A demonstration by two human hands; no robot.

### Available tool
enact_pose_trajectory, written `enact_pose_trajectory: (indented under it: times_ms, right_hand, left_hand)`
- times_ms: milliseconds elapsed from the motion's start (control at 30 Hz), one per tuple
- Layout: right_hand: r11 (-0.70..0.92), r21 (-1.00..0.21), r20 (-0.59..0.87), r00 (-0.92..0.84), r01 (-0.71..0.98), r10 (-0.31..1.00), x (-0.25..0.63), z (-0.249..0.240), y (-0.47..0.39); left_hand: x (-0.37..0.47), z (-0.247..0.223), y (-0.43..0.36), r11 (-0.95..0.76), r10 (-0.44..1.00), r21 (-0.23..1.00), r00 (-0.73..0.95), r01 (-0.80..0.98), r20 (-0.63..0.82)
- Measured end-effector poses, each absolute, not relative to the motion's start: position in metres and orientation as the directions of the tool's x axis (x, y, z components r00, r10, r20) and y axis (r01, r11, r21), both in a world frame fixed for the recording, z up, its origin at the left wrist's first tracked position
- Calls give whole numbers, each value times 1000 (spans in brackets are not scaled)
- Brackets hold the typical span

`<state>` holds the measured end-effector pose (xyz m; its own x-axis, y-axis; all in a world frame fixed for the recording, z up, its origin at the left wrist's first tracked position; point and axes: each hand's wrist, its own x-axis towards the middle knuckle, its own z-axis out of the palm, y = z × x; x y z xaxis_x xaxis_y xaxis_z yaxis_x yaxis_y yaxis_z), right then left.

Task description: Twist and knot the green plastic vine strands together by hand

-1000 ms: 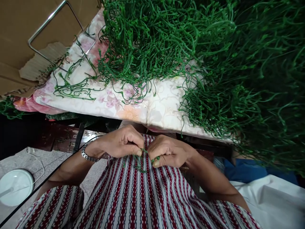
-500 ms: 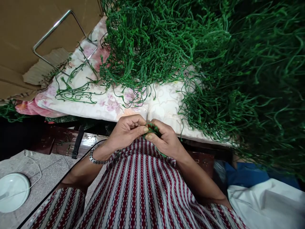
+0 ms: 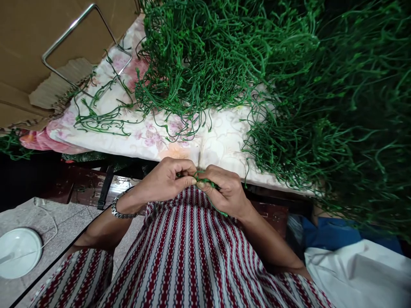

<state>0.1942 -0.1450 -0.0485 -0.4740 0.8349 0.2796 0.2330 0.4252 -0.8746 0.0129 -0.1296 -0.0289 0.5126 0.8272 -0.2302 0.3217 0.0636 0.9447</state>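
Observation:
My left hand (image 3: 168, 179), with a metal watch band on its wrist, is closed in a pinch on a thin green plastic stem (image 3: 205, 181). My right hand (image 3: 226, 187) grips the same green piece from the other side, thumb and fingers pressed together. The two hands nearly touch over my lap, just off the cloth's front edge. A thin green tail hangs below my right hand. Fingers hide most of the piece, so I cannot tell how many stems are in it.
A large heap of similar green stems (image 3: 205, 55) covers much of the flowered cloth (image 3: 221, 137). A few loose stems (image 3: 102, 122) lie at the left, near a bent metal bar (image 3: 69, 32) and a cardboard box (image 3: 22, 42). A white round object (image 3: 21, 252) is at lower left.
My hands have turned slightly and drawn a little apart, and more of the green piece shows between them. Both hands keep hold. The view has shifted slightly.

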Motion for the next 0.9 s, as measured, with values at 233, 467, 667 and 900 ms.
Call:
enact_pose_trajectory:
  times_ms: [233,467,667,900]
  right_hand:
    - [522,-789,214,-651,324,728,203,-49,-139]
    - [684,-624,324,-672,378,666,203,-50,-145]
    - [547,-821,241,-770,163,591,205,-42,-136]
    - [-118,-916,232,-746,-384,624,206,-56,-142]
  left_hand:
    - [12,-30,-130,-108,776,904,603,413,-183]
    - [4,-22,-121,-196,641,911,751,363,-161]
    - [6,-35,-122,23,494,997,867,67,-70]
    - [8,-55,-132,333,640,897,768,-290,11]
